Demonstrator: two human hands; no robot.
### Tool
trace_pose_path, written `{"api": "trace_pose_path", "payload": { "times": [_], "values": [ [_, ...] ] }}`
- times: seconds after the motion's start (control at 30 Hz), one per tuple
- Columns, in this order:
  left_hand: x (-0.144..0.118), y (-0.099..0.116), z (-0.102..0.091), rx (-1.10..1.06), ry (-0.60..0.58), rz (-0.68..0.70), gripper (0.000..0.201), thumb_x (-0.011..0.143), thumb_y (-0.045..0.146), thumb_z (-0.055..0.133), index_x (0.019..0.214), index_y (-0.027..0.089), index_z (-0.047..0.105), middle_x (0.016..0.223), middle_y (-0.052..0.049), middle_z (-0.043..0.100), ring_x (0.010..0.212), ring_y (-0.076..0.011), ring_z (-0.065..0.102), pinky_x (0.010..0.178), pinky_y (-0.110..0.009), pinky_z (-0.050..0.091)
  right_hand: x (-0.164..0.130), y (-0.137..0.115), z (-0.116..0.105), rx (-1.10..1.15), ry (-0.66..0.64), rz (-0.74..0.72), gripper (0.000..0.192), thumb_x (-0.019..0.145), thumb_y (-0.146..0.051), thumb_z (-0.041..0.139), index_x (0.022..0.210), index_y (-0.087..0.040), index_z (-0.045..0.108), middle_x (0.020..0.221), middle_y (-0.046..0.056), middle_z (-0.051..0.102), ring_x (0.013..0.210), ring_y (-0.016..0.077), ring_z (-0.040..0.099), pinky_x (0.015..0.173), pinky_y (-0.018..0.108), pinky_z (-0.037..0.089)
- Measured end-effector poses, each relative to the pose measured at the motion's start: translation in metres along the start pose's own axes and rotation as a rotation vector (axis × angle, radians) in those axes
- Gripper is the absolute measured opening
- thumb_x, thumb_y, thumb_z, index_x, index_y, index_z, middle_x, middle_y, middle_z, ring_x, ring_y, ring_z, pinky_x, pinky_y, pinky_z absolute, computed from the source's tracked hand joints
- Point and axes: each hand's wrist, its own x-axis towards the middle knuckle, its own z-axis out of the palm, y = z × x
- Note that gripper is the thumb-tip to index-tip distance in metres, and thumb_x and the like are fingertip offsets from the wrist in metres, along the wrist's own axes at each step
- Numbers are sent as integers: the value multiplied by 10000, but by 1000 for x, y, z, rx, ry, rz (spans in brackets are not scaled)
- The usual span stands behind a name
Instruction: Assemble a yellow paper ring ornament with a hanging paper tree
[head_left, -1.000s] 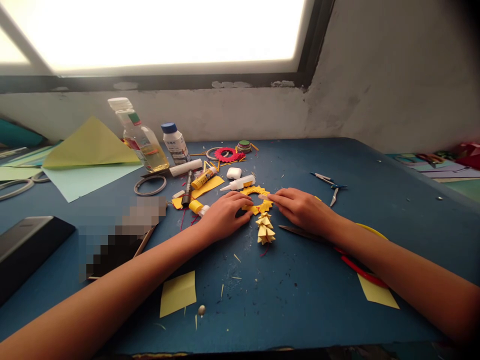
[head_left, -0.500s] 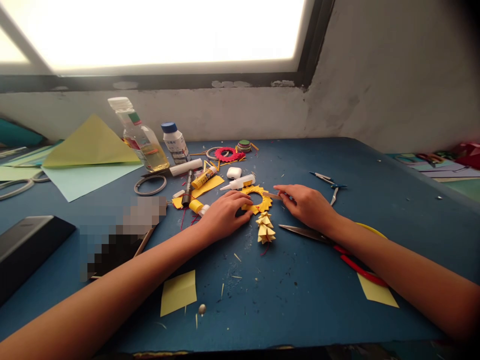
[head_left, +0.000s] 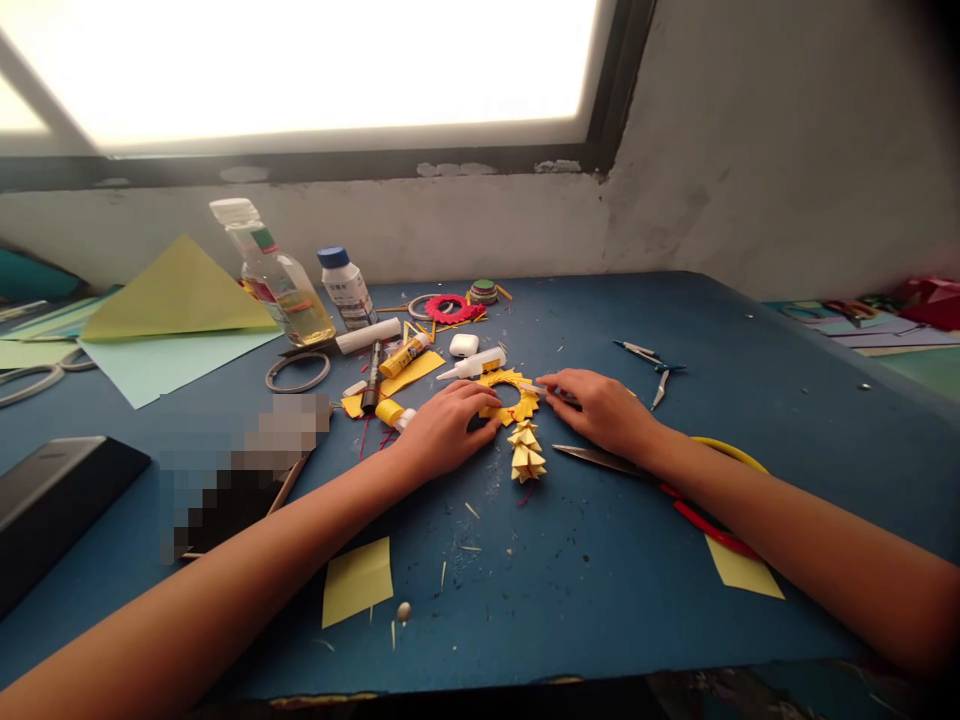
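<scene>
A yellow folded-paper ring [head_left: 529, 405] with a toothed edge lies flat on the blue table. My left hand [head_left: 454, 420] has its fingers and thumb on the ring's left edge, holding it. In my right hand [head_left: 600, 408] is a thin, flat, pale stick [head_left: 531, 387], pinched between the fingers, its tip at the ring's right side. Just below the ring sits a pale yellow folded-paper piece [head_left: 527, 455] made of stacked points, with a red thread at its foot. Scissors [head_left: 596, 458] with red and yellow handles lie partly under my right forearm.
Behind the ring are a white glue bottle [head_left: 480, 363], a white case [head_left: 463, 345], a glue stick [head_left: 405, 355] and a red paper ring [head_left: 450, 309]. Farther left stand a glass bottle [head_left: 289, 295] and a blue-capped bottle [head_left: 347, 290]. A compass [head_left: 649, 356] lies right.
My right hand and the stick have shifted slightly left, closer to the ring. My left hand stays at the ring's left edge. The whole view has moved a little.
</scene>
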Motion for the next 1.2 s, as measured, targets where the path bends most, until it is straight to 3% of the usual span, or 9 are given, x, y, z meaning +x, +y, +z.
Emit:
{"api": "trace_pose_path", "payload": {
  "times": [0.27, 0.53, 0.73, 1.2],
  "values": [
    [-1, 3, -2, 7, 1, -16, 232, 875, 288, 525, 1038, 170, 641, 1130, -84, 651, 1122, -228, 549, 996, -405, 438, 6, 13, -2, 158, 172, 264, 308, 843, -235, 540, 1132, -169, 621, 954, 58, 695, 800, 172, 644, 741, 312, 521],
    [-1, 4, -2, 25, 5, -39, 236, 877, 309, 524, 1031, 177, 644, 1141, -75, 649, 1122, -225, 554, 992, -395, 446, 9, 37, -6, 88, 127, 426, 284, 803, -318, 602, 1064, -223, 659, 903, 22, 720, 797, 180, 661, 733, 310, 493],
    [-3, 4, -3, 24, 0, -38, 240, 878, 315, 521, 1035, 179, 643, 1153, -70, 646, 1132, -223, 547, 999, -392, 439, 8, 38, -4, -7, 69, 423, 230, 808, -296, 583, 1001, -219, 682, 908, 36, 713, 811, 203, 651, 705, 316, 476],
    [-5, 8, -6, 34, -3, -119, 283, 870, 366, 526, 1056, 186, 639, 1224, -88, 613, 1143, -238, 558, 997, -398, 441, 8, 31, -2, -61, 28, 317, 227, 850, -202, 492, 993, -189, 668, 1027, 61, 682, 959, 223, 618, 820, 337, 473]
  ]
}}
